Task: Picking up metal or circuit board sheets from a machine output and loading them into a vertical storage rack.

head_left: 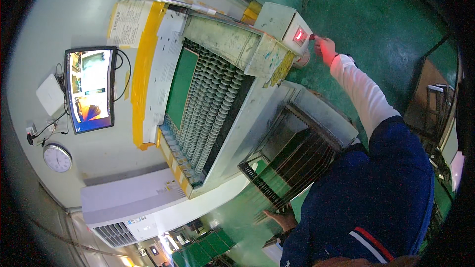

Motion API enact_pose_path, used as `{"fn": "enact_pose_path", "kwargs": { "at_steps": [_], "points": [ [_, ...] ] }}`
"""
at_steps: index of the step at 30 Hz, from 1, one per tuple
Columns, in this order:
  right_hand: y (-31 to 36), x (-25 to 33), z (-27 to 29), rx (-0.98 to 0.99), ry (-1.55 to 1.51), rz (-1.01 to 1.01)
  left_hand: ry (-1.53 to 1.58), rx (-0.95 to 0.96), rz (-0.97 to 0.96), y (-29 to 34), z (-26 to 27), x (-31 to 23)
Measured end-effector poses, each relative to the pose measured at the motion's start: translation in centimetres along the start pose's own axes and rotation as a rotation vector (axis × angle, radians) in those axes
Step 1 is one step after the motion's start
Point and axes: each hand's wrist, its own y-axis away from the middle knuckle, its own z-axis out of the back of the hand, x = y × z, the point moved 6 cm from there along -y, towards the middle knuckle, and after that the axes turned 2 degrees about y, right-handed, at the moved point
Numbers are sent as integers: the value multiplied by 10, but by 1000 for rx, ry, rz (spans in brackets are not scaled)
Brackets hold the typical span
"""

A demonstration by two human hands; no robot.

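Note:
My right hand (325, 50), in a white sleeve, reaches to a pale control box (283, 22) with a glowing red display (300, 35). Its fingers are pinched at the box's right edge, around a small dark piece I cannot make out. Low in the picture, my left hand (282, 218) has its fingers apart beside a dark slotted rack (264, 190); whether it touches the rack I cannot tell. Several thin boards stand in the rack's slots. A flat green board (182, 89) lies on the roller conveyor (210, 106) of the machine, away from both hands.
A metal rail (168, 0) runs along the machine's far side. On the wall at left are a lit monitor (91, 89) and a round clock (57, 158). A white air conditioner (123, 202) stands at lower left. The green floor (366, 15) stretches behind the control box.

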Motion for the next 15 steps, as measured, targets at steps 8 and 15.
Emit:
{"fn": "enact_pose_path", "kwargs": {
  "at_steps": [8,15],
  "points": [
    [-22,1,-2,-12,84,-1,10,-4,-65,5,-5,-11],
    [-13,0,-11,-67,106,0,35,-14,-51,-3,8,2]
  ]
}}
